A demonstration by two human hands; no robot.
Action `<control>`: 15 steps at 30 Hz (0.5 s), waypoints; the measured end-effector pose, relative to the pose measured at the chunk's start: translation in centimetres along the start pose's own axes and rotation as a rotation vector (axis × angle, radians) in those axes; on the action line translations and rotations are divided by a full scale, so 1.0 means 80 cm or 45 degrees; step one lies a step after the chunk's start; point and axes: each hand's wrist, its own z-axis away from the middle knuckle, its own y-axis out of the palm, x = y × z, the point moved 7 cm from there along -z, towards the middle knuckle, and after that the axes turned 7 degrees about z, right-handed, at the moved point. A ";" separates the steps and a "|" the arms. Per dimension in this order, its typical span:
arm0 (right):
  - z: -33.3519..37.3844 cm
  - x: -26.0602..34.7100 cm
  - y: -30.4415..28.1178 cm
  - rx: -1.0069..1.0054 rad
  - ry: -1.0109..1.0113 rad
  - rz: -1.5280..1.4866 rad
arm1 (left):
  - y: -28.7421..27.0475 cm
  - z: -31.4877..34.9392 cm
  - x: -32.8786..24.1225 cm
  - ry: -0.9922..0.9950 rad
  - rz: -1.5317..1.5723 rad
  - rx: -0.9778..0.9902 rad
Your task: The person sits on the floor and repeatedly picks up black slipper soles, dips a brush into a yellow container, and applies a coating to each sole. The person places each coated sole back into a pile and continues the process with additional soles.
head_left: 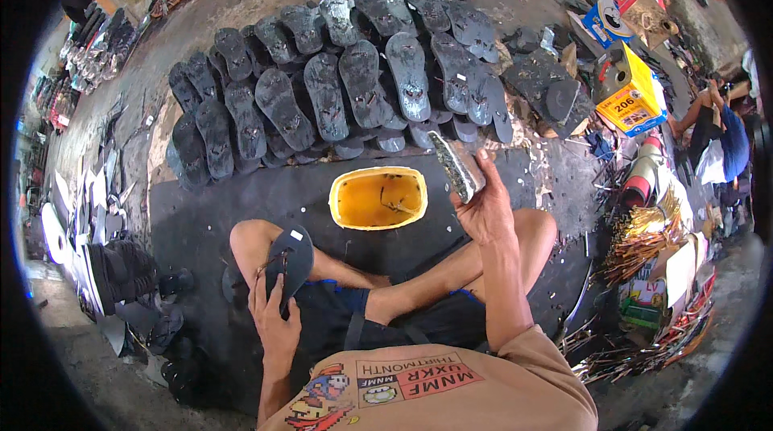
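My left hand (275,318) grips a black sandal (296,254) by its near end, above my bent left knee. A small white label sits near the sandal's far end. Raised on the other side, my right hand (485,204) is closed around a block-shaped brush (457,167), its dark, speckled bristle side facing left. Between the hands and a little farther away stands a yellow tub (423,199) with amber liquid and a thin twig-like piece in it. The brush is to the right of the tub's rim, apart from it.
Rows of stacked black sandal soles (324,97) spread beyond the tub. A black mat (193,225) lies under me. On the right are a yellow box (630,93), a heap of thin brown strips (648,234) and a seated person (729,137). More dark footwear (129,270) is piled left.
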 end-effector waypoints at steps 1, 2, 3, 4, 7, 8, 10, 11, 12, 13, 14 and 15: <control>0.004 -0.005 0.010 0.039 0.069 -0.010 | -0.002 -0.001 0.002 0.032 -0.041 0.008; 0.005 -0.005 0.012 0.041 0.075 -0.028 | -0.004 -0.003 0.002 0.061 -0.083 0.014; 0.005 -0.005 0.014 0.045 0.083 -0.044 | -0.002 -0.009 0.016 -0.158 0.373 0.026; 0.008 -0.008 0.024 0.055 0.104 -0.058 | 0.001 -0.016 0.024 -0.384 0.825 0.029; 0.009 0.008 0.052 0.227 -0.181 0.228 | 0.034 -0.047 -0.016 -0.653 2.282 0.014; 0.009 0.011 0.065 0.213 -0.338 0.352 | 0.053 -0.051 -0.027 -0.708 2.471 0.017; 0.038 -0.004 0.119 0.341 -0.644 0.839 | 0.061 -0.072 -0.081 -0.656 2.983 0.282; 0.064 -0.023 0.159 0.559 -0.751 1.220 | 0.065 -0.072 -0.080 -0.625 2.977 0.287; 0.096 -0.046 0.190 0.758 -0.816 1.439 | 0.071 -0.074 -0.080 -0.594 2.987 0.310; 0.101 -0.058 0.193 0.764 -1.099 1.488 | 0.074 -0.075 -0.088 -0.588 2.977 0.438; 0.113 -0.068 0.208 0.756 -1.390 1.519 | 0.074 -0.072 -0.090 -0.582 2.960 0.544; 0.100 -0.051 0.208 0.544 -1.431 1.551 | 0.075 -0.069 -0.093 -0.575 2.941 0.647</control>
